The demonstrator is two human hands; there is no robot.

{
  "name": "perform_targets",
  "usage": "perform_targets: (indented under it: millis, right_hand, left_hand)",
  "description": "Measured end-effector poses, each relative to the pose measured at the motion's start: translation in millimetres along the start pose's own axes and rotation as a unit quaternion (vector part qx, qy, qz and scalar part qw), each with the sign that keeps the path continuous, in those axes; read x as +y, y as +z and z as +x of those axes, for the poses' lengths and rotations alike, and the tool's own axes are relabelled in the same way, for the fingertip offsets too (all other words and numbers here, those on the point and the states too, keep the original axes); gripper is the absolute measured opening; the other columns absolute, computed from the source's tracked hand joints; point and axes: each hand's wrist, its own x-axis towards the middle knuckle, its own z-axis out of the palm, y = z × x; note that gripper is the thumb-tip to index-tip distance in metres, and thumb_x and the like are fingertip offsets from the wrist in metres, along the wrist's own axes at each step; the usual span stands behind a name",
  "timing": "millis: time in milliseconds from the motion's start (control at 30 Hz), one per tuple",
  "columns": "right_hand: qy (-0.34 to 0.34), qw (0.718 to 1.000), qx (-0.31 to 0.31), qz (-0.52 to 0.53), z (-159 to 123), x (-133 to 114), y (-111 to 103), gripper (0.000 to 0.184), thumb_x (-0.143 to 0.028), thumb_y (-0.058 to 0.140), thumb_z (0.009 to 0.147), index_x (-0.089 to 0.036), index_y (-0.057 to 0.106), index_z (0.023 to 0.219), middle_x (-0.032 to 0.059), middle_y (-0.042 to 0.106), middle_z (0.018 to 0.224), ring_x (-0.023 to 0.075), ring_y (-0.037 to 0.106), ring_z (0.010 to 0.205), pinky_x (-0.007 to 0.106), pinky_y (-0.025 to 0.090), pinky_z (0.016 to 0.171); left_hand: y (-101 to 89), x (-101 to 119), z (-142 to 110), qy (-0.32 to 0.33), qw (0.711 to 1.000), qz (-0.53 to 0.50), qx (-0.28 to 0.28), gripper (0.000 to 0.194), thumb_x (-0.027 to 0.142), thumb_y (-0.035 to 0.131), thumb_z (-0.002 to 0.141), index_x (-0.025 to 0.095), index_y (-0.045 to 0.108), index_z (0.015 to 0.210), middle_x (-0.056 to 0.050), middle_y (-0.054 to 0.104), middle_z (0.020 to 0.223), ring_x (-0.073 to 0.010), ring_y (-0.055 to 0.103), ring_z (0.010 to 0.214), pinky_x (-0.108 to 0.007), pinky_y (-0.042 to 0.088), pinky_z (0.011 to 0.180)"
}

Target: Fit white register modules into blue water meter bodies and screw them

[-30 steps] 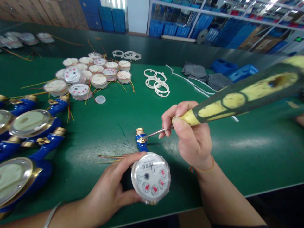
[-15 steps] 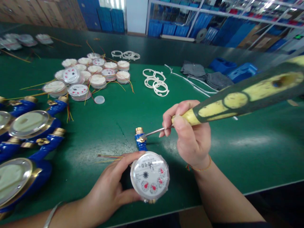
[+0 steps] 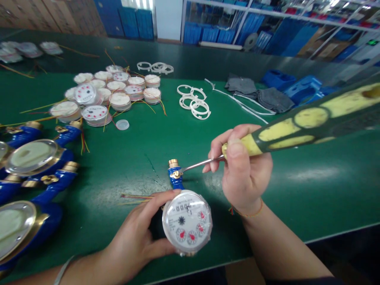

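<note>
My left hand [image 3: 142, 227] grips a water meter [image 3: 187, 222] from its left side. The meter's white dial with red pointers faces up, and its blue pipe end with a brass tip [image 3: 173, 163] points away from me. In my right hand [image 3: 243, 170] is a screwdriver [image 3: 276, 134] with a yellow and dark green handle, held near the shaft. The shaft's tip is at the small brass fitting [image 3: 177, 174] on the blue pipe; whether it touches is hard to tell. Thin coloured wires [image 3: 136, 198] stick out behind my left hand.
Blue meter bodies [image 3: 32, 156] stand at the left. Behind them lie several dial units [image 3: 120, 101] with wires and a small clear disc [image 3: 122, 124]. White rings [image 3: 199, 109], a white cord [image 3: 237, 102], grey cloths [image 3: 274, 100] and blue plastic parts [image 3: 303, 89] lie farther back.
My right hand and the screwdriver have shifted slightly right, with the tip drawn a little off the fitting's centre. My left hand and the meter stay nearly in place.
</note>
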Motion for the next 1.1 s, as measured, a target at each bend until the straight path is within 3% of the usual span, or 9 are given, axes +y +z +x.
perform_targets:
  millis: [233,433,600,700,767,833,933,1033,1100]
  right_hand:
    - [-0.04,0.997,0.061,-0.029,4,5,-1,0.004,-0.029,0.053,0.096,-0.028,0.054,0.092,-0.0043,0.055,0.072,0.0086,0.049,0.048,0.023,0.042,0.041]
    - [-0.08,0.952,0.105,-0.277,12,15,-18,0.02,-0.041,0.053,0.095,-0.026,0.058,0.108,-0.0005,0.058,0.077,0.0144,0.054,0.061,0.032,0.046,0.066]
    - [0.026,0.851,-0.111,-0.513,16,19,-26,0.033,-0.048,0.055,0.092,-0.022,0.063,0.112,0.0052,0.064,0.081,0.0212,0.059,0.076,0.033,0.044,0.067]
    - [0.096,0.79,-0.24,-0.555,14,28,-23,0.036,-0.043,0.063,0.088,-0.023,0.06,0.118,0.0057,0.065,0.081,0.0227,0.06,0.077,0.033,0.044,0.067]
    - [0.114,0.779,-0.289,-0.545,10,35,-20,0.039,-0.035,0.067,0.086,-0.021,0.059,0.122,0.007,0.066,0.086,0.0238,0.06,0.082,0.035,0.046,0.072]
    - [0.103,0.797,-0.307,-0.51,7,42,-18,0.043,-0.025,0.067,0.086,-0.018,0.055,0.127,0.0088,0.067,0.095,0.0241,0.059,0.09,0.038,0.048,0.081]
    - [0.045,0.849,-0.263,-0.455,6,48,-16,0.043,-0.019,0.059,0.09,-0.015,0.051,0.132,0.0113,0.064,0.11,0.0238,0.055,0.103,0.042,0.045,0.095]
    - [0.024,0.909,-0.197,-0.367,11,44,-15,0.034,-0.029,0.057,0.092,-0.017,0.058,0.123,0.0107,0.062,0.117,0.021,0.057,0.102,0.039,0.047,0.095]
    - [0.07,0.946,-0.176,-0.264,13,33,-15,0.032,-0.038,0.059,0.091,-0.018,0.062,0.116,0.0087,0.065,0.114,0.0182,0.06,0.097,0.035,0.05,0.089]
  left_hand:
    - [0.0,-2,1,0.001,1.0,-0.007,-0.002,0.076,0.043,0.08,0.072,0.039,0.039,0.136,-0.004,0.061,0.132,-0.0271,0.06,0.119,-0.039,0.053,0.098]
    - [0.0,0,-1,-0.009,1.0,-0.009,0.006,0.075,0.042,0.08,0.073,0.041,0.039,0.136,-0.001,0.061,0.133,-0.026,0.06,0.12,-0.039,0.053,0.099]
    - [0.6,1,-2,-0.024,1.0,-0.009,0.006,0.076,0.042,0.082,0.071,0.037,0.042,0.136,-0.004,0.06,0.134,-0.0281,0.058,0.122,-0.041,0.052,0.101]
    - [0.4,1,-2,-0.031,0.999,-0.007,0.004,0.077,0.043,0.083,0.069,0.035,0.044,0.135,-0.005,0.06,0.134,-0.0293,0.057,0.123,-0.043,0.05,0.103]
    - [0.1,1,-1,-0.034,0.999,-0.008,0.003,0.077,0.043,0.082,0.069,0.036,0.043,0.135,-0.004,0.061,0.134,-0.0289,0.057,0.123,-0.044,0.049,0.104]
    - [-0.1,1,-1,-0.04,0.999,-0.012,-0.001,0.077,0.042,0.082,0.07,0.039,0.042,0.135,-0.002,0.06,0.134,-0.0282,0.058,0.123,-0.044,0.049,0.104]
    - [-0.1,1,0,-0.049,0.998,-0.027,-0.005,0.076,0.038,0.082,0.07,0.04,0.042,0.135,-0.001,0.059,0.137,-0.028,0.056,0.125,-0.046,0.046,0.106]
    - [-0.4,3,2,-0.057,0.998,-0.04,-0.006,0.074,0.035,0.081,0.071,0.037,0.043,0.134,-0.001,0.057,0.138,-0.0285,0.053,0.128,-0.05,0.042,0.109]
    - [-1.0,6,3,-0.066,0.997,-0.047,-0.012,0.074,0.035,0.081,0.071,0.035,0.042,0.134,-0.003,0.056,0.139,-0.0286,0.051,0.129,-0.051,0.04,0.111]
